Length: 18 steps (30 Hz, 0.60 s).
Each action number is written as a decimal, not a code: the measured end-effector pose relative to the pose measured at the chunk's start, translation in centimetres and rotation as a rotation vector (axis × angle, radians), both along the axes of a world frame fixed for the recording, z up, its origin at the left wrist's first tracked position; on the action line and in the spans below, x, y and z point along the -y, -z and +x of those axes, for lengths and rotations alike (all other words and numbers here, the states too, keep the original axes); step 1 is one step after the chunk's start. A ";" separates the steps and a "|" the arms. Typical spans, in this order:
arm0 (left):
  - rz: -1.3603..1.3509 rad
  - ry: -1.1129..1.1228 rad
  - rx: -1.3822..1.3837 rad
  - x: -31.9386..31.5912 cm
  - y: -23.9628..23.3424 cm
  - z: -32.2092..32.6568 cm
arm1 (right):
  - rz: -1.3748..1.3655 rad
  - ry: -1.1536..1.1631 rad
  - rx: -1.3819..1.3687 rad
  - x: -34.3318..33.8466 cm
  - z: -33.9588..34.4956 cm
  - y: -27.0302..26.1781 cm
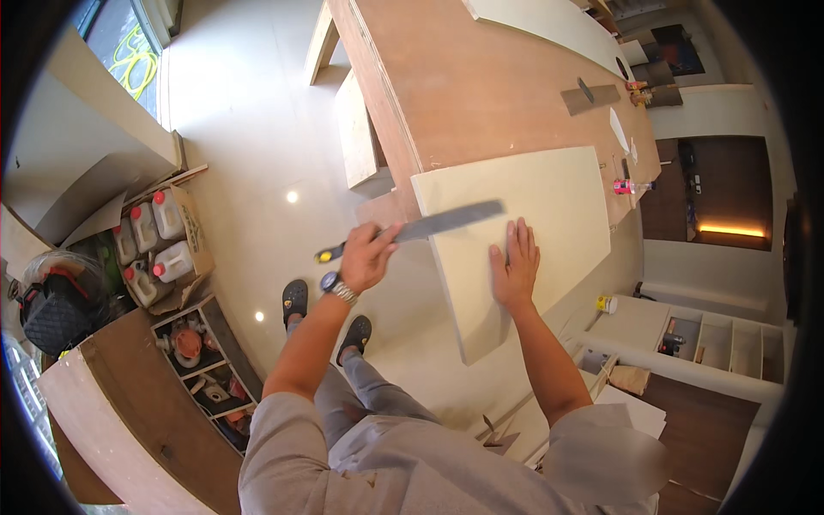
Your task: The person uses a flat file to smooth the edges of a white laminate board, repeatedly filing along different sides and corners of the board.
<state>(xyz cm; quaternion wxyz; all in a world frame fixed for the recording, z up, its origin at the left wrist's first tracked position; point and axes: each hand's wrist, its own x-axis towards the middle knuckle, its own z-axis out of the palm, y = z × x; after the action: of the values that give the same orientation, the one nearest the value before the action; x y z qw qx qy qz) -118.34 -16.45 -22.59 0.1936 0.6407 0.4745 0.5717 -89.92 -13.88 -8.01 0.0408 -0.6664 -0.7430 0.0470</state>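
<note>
My left hand (pixel 368 257), with a metal watch on its wrist, is closed round the dark handle of a long flat file (pixel 450 219). The blade points to the right and lies over the left edge of a cream board (pixel 553 206); whether it touches the edge, I cannot tell. The board lies on the corner of a plywood worktable (pixel 470 96), and its near part juts out past the table. My right hand (pixel 517 265) rests flat on the board, fingers pointing away, just right of the blade's tip.
On the worktable lie a white panel (pixel 534 22), a brown strip (pixel 602 98) and a pink-labelled bottle (pixel 623 187). To the left stand a carton of jugs (pixel 203 248) and a compartmented wooden box (pixel 222 418). A shelf unit (pixel 631 315) is at the right.
</note>
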 end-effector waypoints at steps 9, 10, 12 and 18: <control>-0.066 0.058 0.129 -4.2 -2.1 0.4 | -0.009 -0.002 0.024 0.1 -1.0 -0.5; -0.038 0.096 0.058 -3.9 -2.0 0.1 | -0.003 -0.005 0.049 0.0 -0.7 -0.5; -0.021 0.102 0.029 -2.7 -0.3 -1.1 | 0.018 -0.020 0.044 -0.1 -0.2 -0.1; -0.105 0.043 0.128 -5.0 -0.9 -1.1 | -0.022 0.005 0.036 0.0 -1.0 -0.3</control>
<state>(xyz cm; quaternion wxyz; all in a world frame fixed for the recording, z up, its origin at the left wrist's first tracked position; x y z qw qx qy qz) -119.44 -11.47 -21.67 0.2692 0.6017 0.4767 0.5816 -90.94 -13.92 -7.75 0.0198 -0.6695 -0.7413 0.0430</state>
